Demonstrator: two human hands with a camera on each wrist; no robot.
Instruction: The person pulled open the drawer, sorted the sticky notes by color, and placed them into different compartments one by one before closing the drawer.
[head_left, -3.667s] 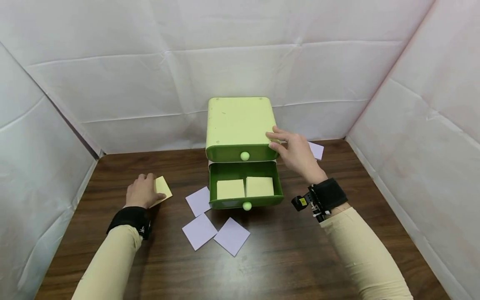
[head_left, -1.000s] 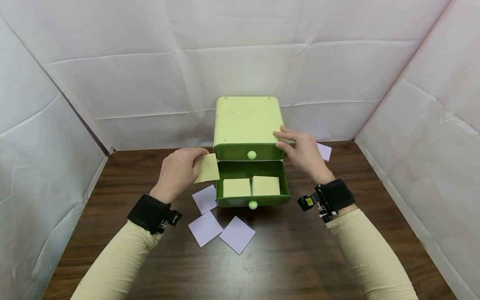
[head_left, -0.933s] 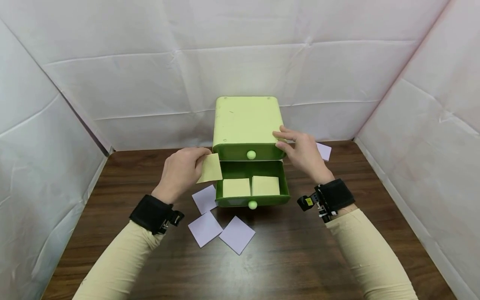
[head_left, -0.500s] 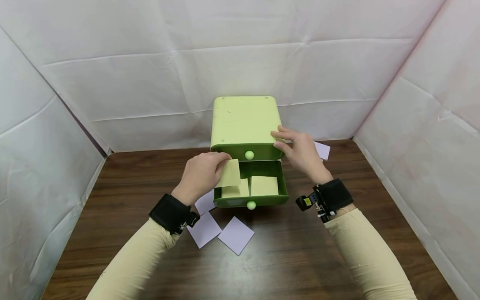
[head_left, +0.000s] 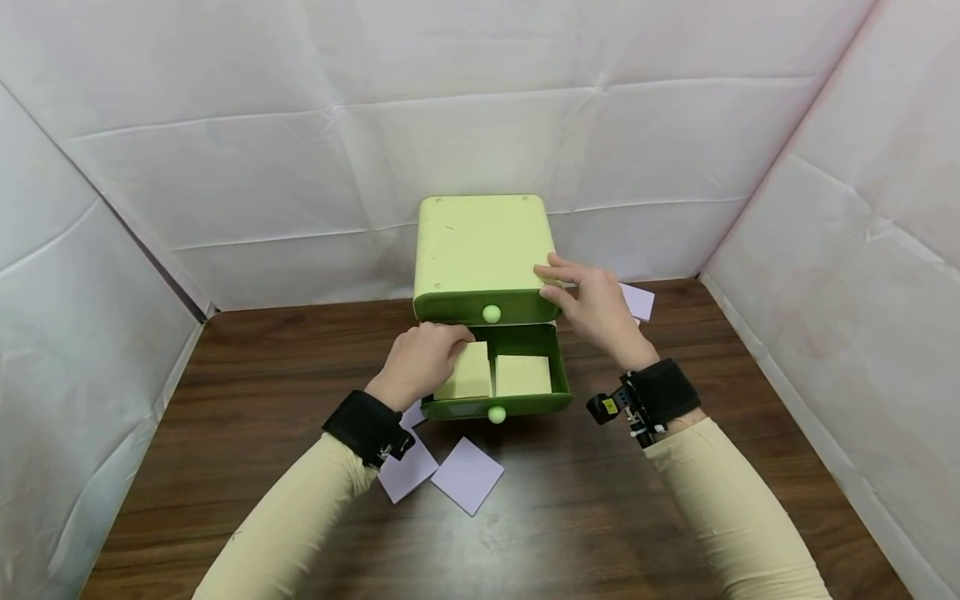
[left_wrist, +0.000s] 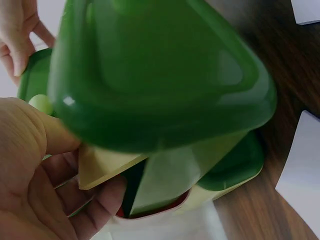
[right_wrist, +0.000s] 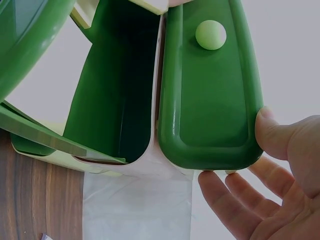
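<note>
The left hand (head_left: 423, 362) pinches a yellow note pad (head_left: 467, 375) by its near edge, inside the open lower drawer (head_left: 525, 406) of the green drawer box (head_left: 476, 250). The pad looks light, thin and bendable, best held at an edge. The right hand (head_left: 592, 304) rests with relaxed fingers on the box's right top corner. Lilac paper squares (head_left: 467, 475) lie on the dark wooden desk (head_left: 600, 517) in front of the box; white walls close round it.

Lilac paper sheets (head_left: 407, 472) partly under the left forearm, perhaps two; another (head_left: 637, 302) behind the right hand (head_left: 592, 304).
</note>
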